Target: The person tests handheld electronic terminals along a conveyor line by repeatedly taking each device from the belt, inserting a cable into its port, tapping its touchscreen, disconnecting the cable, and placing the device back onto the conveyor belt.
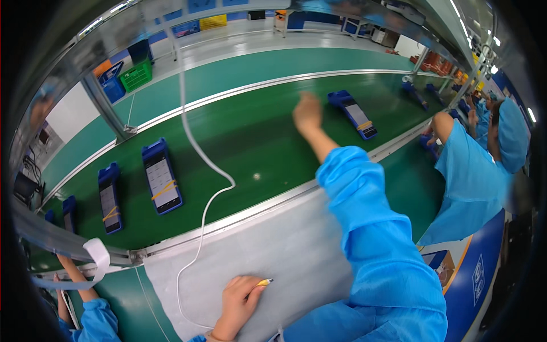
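Note:
My left hand point(240, 301) is low over the grey mat point(296, 251), its fingers closed on a small yellow cable plug point(265, 282) with a metal tip. A white cable point(196, 245) hangs from above, crosses the belt and mat, and runs to my left wrist. My right arm reaches across the green conveyor belt point(256, 142). The right hand point(308, 114) is blurred, so its fingers cannot be read. Just right of it lies a blue handheld payment terminal point(354, 114) with a yellow rubber band around it, apart from the hand.
Several similar terminals lie leftward on the belt, including one terminal point(162, 176) beside another point(110, 198). More terminals point(415, 94) are at the far right. A metal post point(102, 105) stands at left. Co-workers in blue sleeves sit on my right point(476, 176) and left point(97, 322).

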`<state>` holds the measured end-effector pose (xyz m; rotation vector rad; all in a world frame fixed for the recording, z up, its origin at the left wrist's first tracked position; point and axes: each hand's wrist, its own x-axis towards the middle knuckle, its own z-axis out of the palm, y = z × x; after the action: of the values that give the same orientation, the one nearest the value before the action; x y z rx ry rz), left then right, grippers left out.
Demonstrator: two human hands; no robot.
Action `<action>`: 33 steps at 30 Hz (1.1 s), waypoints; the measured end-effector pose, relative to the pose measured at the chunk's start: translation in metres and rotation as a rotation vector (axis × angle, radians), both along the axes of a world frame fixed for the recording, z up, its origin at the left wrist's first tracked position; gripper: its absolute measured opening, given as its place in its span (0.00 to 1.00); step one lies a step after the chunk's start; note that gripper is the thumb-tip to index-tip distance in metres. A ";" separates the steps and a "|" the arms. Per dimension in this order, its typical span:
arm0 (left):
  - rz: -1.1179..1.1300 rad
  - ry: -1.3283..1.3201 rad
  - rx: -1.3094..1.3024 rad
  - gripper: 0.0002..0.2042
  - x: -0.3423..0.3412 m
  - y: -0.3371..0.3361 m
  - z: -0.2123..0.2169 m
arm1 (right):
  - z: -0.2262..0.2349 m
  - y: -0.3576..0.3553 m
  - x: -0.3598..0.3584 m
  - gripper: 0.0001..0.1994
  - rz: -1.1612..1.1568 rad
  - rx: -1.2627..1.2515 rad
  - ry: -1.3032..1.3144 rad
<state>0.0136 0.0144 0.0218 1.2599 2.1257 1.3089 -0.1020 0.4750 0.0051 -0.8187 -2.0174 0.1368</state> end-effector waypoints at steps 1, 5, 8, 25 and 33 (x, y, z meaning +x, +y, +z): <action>0.013 -0.007 -0.003 0.04 0.000 0.003 0.000 | 0.007 0.039 0.036 0.13 -0.163 0.061 -0.194; 0.035 -0.013 0.030 0.04 -0.002 0.008 -0.006 | 0.022 0.115 0.132 0.19 -0.464 -0.527 -0.200; 0.029 0.015 0.052 0.04 -0.004 0.008 -0.005 | -0.007 0.156 0.164 0.21 -0.462 -0.669 -0.240; 0.091 -0.453 0.183 0.05 0.004 -0.006 -0.007 | 0.049 -0.077 0.165 0.18 0.596 -1.455 0.221; 0.014 -1.022 0.401 0.06 0.017 0.000 -0.007 | 0.038 -0.251 0.213 0.23 0.789 -1.670 0.148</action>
<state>0.0305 0.0142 0.0144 0.4560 1.1780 1.8846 0.1110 0.2242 0.0431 -0.7515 -1.6135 2.4142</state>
